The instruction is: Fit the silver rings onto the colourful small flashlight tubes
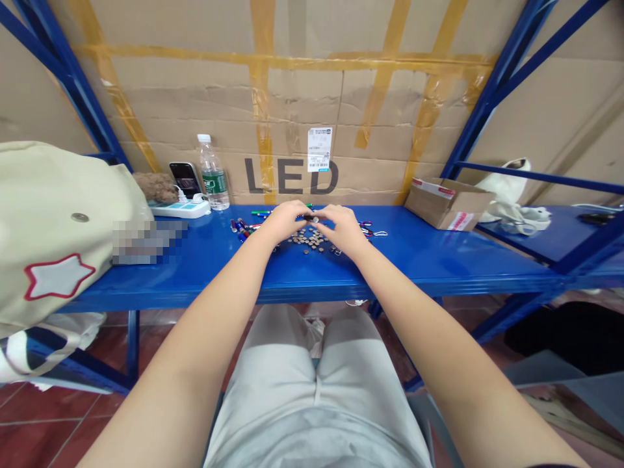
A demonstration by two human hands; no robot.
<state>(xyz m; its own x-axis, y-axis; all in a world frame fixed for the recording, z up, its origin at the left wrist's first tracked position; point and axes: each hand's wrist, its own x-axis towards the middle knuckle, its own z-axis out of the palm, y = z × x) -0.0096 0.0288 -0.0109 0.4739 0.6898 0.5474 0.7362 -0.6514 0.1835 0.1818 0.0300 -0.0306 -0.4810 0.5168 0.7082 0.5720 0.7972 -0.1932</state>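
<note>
My left hand [285,220] and my right hand [342,226] meet over the middle of the blue shelf, fingertips nearly touching. Pinched in the left fingers is a small dark piece [307,217], too small to name. A small pale round disc [316,220] shows at the right fingertips, which are closed on it. Below both hands lies a loose spread of small coin-like metal discs [312,242]. Blue and red pen-like items [238,227] lie left of my left hand, partly behind the forearm. Beyond my right hand are small clips like carabiners [380,233].
A water bottle [213,179], a phone [185,179] and a white power strip [182,208] stand at the back left. A cream bag [58,214] occupies the left end. An open cardboard box [441,205] sits at the right, beside a blue rack post.
</note>
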